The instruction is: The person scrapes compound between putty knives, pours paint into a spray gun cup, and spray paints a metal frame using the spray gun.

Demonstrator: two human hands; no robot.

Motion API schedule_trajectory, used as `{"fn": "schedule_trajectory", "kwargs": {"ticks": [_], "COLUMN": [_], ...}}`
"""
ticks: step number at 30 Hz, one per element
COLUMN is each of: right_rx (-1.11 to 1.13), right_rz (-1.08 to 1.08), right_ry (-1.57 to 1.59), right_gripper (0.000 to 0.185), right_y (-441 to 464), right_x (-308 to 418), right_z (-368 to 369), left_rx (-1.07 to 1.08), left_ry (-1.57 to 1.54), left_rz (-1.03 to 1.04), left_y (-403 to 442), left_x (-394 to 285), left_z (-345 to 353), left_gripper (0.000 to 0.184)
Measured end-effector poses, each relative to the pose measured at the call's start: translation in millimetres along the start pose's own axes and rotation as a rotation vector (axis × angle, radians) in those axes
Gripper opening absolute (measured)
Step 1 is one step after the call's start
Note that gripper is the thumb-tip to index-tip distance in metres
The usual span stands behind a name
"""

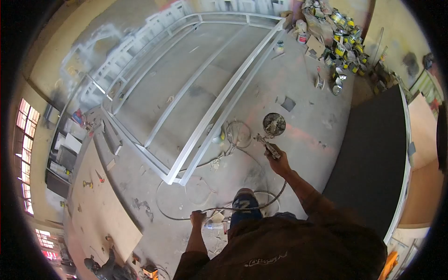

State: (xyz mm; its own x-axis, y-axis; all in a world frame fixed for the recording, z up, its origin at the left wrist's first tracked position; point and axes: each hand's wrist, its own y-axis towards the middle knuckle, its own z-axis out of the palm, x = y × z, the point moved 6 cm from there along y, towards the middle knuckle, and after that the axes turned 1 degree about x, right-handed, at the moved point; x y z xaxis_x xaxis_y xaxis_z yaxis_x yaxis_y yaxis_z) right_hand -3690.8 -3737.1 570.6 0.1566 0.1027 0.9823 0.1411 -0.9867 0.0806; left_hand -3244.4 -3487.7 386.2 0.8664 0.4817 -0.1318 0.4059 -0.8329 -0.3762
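- The right hand (280,163) is wrapped around the handle end of a grey-smeared spray gun (269,148); the finger on the trigger is too small to make out.
- The left hand (198,218) is closed around a thin hose (223,209), lower and to the left of the right hand's grip.
- From the left fist the hose crosses in front of the person's leg and curves up toward the right forearm; its join to the spray gun cannot be seen.
- The spray gun's long axis slants forward and left out of the right fist, nose toward the pale metal frame (228,96), with bare floor showing between.
- The metal frame lies ahead and left of the right hand. Its near long rail runs from a corner just ahead of the left hand away forward and rightward, so the left hand is nearer that corner.
- A round, dark can (274,124) shows just beyond the spray gun; whether they touch, I cannot tell.
- Far left of both grips, another person (109,268) reaches a hand onto a flat board (105,205).
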Motion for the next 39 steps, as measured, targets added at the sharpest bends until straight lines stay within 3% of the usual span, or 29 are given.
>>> {"fn": "schedule_trajectory", "kwargs": {"ticks": [4, 6, 10, 12, 16, 18, 19, 21, 24, 28, 30, 32, 34, 35, 38, 39], "right_rx": [-0.056, -0.077, -0.043, -0.013, -0.009, -0.009, -0.091, -0.102, -0.12, -0.197, -0.181, -0.2, -0.263, -0.272, -0.228, -0.321], "right_rz": [0.083, 0.138, 0.227, 0.241, 0.196, 0.254, 0.1, 0.184, 0.292, 0.191, 0.319, 0.284, -0.036, 0.259, 0.258, 0.077], "right_ry": [0.014, 0.052, -0.004, -0.034, 0.018, -0.209, -0.205, -0.242, -0.296, -0.347, -0.293, -0.25, -0.413, -0.251, -0.407, -0.27], "right_gripper": [0.019, 0.019, 0.027, 0.032, 0.034, 0.036, 0.037, 0.034, 0.035, 0.036, 0.041, 0.043, 0.042, 0.04, 0.04, 0.042], "right_y": [51.7, 91.6, 177.4, 233.7, 320.1, 375.9, 400.4, 438.0, 490.7, 557.1, 592.0, 628.8, 668.6, 689.2, 758.3, 775.6], "right_x": [-48.9, -66.2, -109.7, -134.5, -204.6, -213.3, -230.1, -248.4, -244.1, -247.2, -267.1, -288.3, -307.8, -334.9, -350.7, -348.7], "right_z": [-20.6, -30.6, -36.3, -27.0, -20.5, -22.5, -24.6, -36.9, -58.2, -102.7, -125.8, -150.4, -176.5, -189.6, -238.7, -251.7], "left_rx": [0.054, 0.28, 0.734, 0.51, 0.695, 0.535, 0.545, 0.476, 0.425, 0.388, 0.402, 0.416, 0.449, 0.459, 0.378, 0.391], "left_ry": [-0.087, 0.045, -0.038, 0.035, 0.257, 0.102, 0.117, -0.01, 0.019, -0.018, -0.021, -0.016, 0.0, 0.007, -0.076, -0.051], "left_rz": [0.004, 0.269, 0.037, 0.145, 0.108, -0.002, -0.003, -0.189, -0.136, -0.074, -0.063, -0.052, -0.023, -0.031, -0.019, -0.02], "left_y": [35.8, 54.5, 67.4, 100.1, 131.5, 178.7, 200.5, 224.8, 258.6, 294.9, 312.9, 337.1, 359.3, 364.5, 412.5, 423.6], "left_x": [-34.9, -56.5, -85.3, -77.3, -120.8, -165.3, -191.5, -249.1, -304.0, -357.4, -390.5, -429.8, -474.8, -491.1, -577.4, -607.8], "left_z": [2.0, 32.9, 59.9, 99.1, 119.0, 87.7, 68.3, 8.4, -34.0, -65.2, -78.2, -91.5, -96.5, -95.5, -109.1, -119.7], "left_gripper": [0.039, 0.043, 0.053, 0.058, 0.063, 0.049, 0.049, 0.049, 0.043, 0.041, 0.036, 0.032, 0.032, 0.032, 0.034, 0.034]}}
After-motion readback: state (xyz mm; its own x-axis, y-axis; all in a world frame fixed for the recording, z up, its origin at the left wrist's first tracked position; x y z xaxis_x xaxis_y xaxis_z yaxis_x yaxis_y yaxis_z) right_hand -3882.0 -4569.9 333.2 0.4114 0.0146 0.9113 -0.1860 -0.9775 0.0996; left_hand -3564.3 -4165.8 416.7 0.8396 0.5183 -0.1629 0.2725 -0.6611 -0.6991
